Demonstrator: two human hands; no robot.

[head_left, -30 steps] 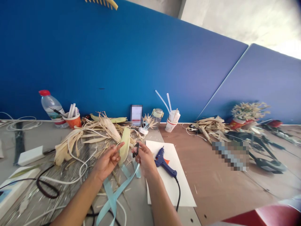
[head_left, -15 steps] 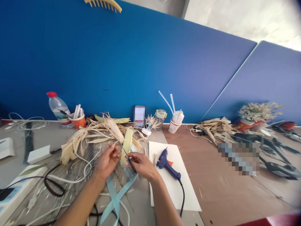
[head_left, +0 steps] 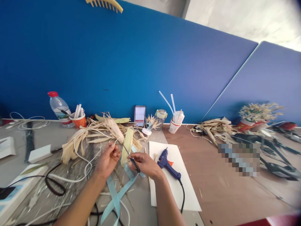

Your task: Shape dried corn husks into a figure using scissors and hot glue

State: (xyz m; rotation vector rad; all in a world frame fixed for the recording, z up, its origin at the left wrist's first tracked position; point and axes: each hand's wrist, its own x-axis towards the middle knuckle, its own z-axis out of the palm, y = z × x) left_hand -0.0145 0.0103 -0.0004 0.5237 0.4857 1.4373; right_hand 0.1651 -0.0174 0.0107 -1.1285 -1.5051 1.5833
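Note:
My left hand (head_left: 108, 159) is closed in a pinch on a thin strip of dried husk, held just above the table. My right hand (head_left: 145, 164) grips small black-handled scissors (head_left: 131, 158), whose blades point up and left toward the left hand's fingertips. Between the two hands lies a pale yellow-green corn husk leaf (head_left: 126, 146). Light blue ribbon strips (head_left: 116, 196) trail across the table below my wrists. A pile of dried corn husks (head_left: 94, 135) lies just beyond my left hand.
A blue glue gun (head_left: 167, 164) rests on a white sheet (head_left: 188, 194) to the right of my right hand. Behind stand a water bottle (head_left: 57, 108), an orange cup (head_left: 79, 121), a jar (head_left: 161, 117) and a white cup of sticks (head_left: 175, 124). Cables (head_left: 54, 185) lie at left.
My right hand turned the scissors from upright to pointing at my left hand and came down. My left hand went from an extended finger to a pinch. The camera view shifted slightly.

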